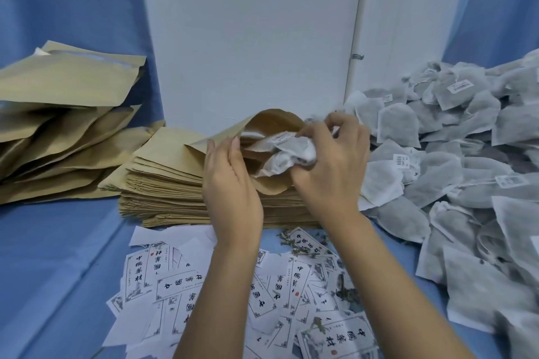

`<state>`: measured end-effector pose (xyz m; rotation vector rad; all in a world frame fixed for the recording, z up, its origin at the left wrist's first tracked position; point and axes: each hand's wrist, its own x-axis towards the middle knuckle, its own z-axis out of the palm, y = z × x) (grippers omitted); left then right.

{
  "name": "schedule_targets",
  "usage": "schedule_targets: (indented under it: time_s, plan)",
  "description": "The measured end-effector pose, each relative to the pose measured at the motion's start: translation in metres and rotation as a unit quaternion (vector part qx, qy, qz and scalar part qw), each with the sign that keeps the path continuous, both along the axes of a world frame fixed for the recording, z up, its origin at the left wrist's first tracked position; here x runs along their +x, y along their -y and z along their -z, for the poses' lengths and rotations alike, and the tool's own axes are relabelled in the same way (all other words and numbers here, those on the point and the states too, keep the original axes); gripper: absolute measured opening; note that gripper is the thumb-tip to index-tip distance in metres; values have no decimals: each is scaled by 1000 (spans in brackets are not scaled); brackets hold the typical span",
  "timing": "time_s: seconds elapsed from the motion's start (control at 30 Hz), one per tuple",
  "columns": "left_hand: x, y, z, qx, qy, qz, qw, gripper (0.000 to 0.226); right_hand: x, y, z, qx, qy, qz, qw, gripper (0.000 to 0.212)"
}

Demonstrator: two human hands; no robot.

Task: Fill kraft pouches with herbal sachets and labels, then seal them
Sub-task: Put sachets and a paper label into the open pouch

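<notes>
An open kraft pouch (271, 122) lies on top of a stack of flat empty pouches (166, 183), its mouth facing me. My left hand (230, 183) holds the near left rim of the mouth, thumb inside. My right hand (329, 160) grips a crumpled white herbal sachet (288, 148) and has it partly inside the mouth. A big pile of grey-white sachets (455, 178) covers the right side. Printed paper labels (291, 294) lie scattered in front of me.
A heap of filled kraft pouches (64, 125) sits at the left on the blue cloth (58, 271). A white panel (250, 38) stands behind the stack. Bits of dried herb (297, 251) lie among the labels.
</notes>
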<state>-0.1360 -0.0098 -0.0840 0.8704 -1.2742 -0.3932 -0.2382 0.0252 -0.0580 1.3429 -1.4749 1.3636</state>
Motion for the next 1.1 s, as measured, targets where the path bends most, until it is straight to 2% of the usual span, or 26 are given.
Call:
schedule_targets:
  time_s: [0.1, 0.2, 0.3, 0.43, 0.6, 0.7, 0.8, 0.9, 0.97, 1.03, 1.1]
  plan:
    - [-3, 0, 1, 12, 13, 13, 1000, 39, 12, 2, -1, 63, 29, 11, 998, 28]
    - [-6, -3, 3, 10, 22, 27, 999, 42, 15, 8, -4, 187, 25, 26, 982, 26]
    - [-8, -3, 4, 18, 19, 37, 999, 40, 16, 14, -7, 321, -10, 35, 946, 16]
    - [-7, -3, 5, 24, 16, 35, 999, 42, 12, 19, -8, 441, -11, 7, 897, 29]
    - [-11, -5, 4, 25, -2, 34, 999, 36, 18, 31, -16, 384, -30, 18, 923, 15]
    - [-16, -11, 5, 23, 1, 46, 999, 38, 22, 45, -19, 416, -29, 8, 909, 6]
    - [-16, -11, 7, 29, 6, 52, 998, 38, 17, 54, -20, 452, 41, -22, 891, 14]
    - [-11, -5, 7, 40, 6, 50, 998, 37, 13, 48, -16, 434, 73, -38, 897, 29]
    - [-8, -1, 7, 45, 20, 55, 997, 40, 12, 40, -11, 369, 58, -18, 928, 34]
    - [-6, 1, 6, 51, 37, 57, 996, 44, 9, 30, -3, 247, 58, -19, 967, 24]
    - [-4, 2, 6, 64, 35, 65, 995, 43, 7, 20, 8, 130, 89, -53, 986, 31]
